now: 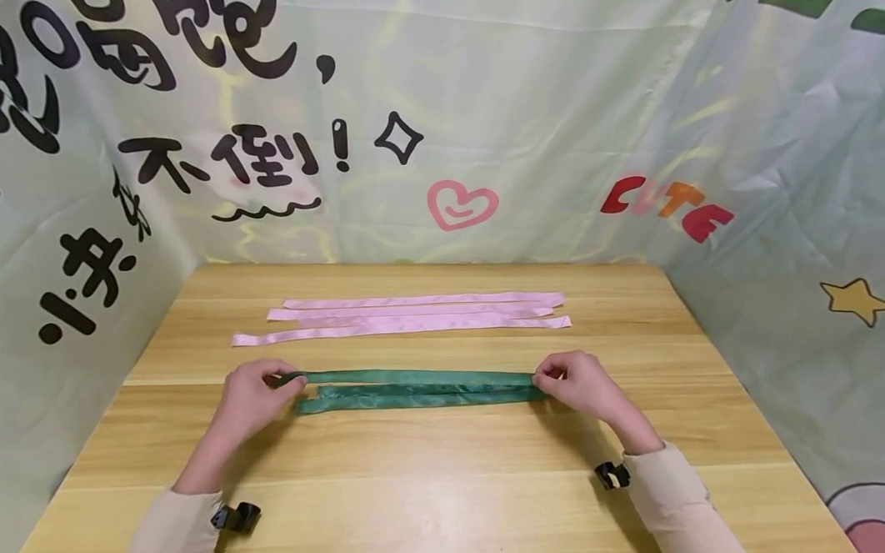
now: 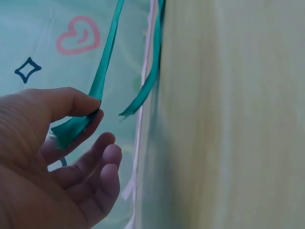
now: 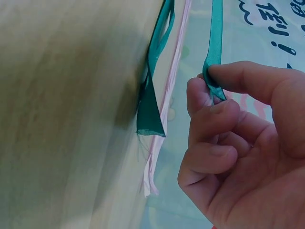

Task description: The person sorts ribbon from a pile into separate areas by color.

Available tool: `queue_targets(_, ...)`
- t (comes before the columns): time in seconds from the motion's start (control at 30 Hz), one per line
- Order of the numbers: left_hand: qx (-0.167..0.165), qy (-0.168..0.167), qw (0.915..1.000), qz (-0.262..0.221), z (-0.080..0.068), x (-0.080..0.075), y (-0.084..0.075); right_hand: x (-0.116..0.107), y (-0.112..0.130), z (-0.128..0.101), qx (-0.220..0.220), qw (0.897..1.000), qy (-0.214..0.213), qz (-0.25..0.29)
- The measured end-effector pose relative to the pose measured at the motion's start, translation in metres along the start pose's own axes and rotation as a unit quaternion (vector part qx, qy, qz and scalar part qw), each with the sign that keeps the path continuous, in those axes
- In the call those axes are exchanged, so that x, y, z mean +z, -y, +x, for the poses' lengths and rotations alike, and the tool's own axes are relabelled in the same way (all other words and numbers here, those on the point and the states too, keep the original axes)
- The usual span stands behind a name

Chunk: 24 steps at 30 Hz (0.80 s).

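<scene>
A green ribbon [image 1: 418, 375] is stretched from side to side between my two hands. My left hand [image 1: 256, 398] pinches one end of it between thumb and index finger; in the left wrist view the frayed tip of this ribbon [image 2: 71, 131] sticks out past the fingers. At the other end, my right hand [image 1: 582, 386] pinches the ribbon [image 3: 216, 43] the same way, with a short piece showing below the fingertips. More green ribbon strips [image 1: 419, 400] lie lengthwise just on the near side of the held one, their loose end [image 3: 151, 119] visible in the right wrist view.
Several pink ribbons [image 1: 400, 324] lie roughly parallel farther back on the wooden table [image 1: 454, 493]. A printed cloth [image 1: 539, 121] with lettering and a heart hangs behind the table and along both sides. A small black device sits at each wrist.
</scene>
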<state>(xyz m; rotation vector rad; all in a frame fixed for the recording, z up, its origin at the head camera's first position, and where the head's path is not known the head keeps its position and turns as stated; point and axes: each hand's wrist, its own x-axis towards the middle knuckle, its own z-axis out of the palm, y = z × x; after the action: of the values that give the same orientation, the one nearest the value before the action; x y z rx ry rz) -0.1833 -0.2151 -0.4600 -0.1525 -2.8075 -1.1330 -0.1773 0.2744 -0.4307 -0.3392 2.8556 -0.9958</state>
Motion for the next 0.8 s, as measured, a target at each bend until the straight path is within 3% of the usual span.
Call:
queue_targets(0.5,-0.007,0.095,0.9944,0.046,-0.018,-0.002,0.003,0.006,-0.011,-0.006,0.001,0.999,0.023,-0.024)
queue_targets(0.8,-0.004,0.117,0.9914,0.059,-0.024,-0.001,0.000,0.012,-0.013,-0.008,0.004,0.999,0.039,-0.034)
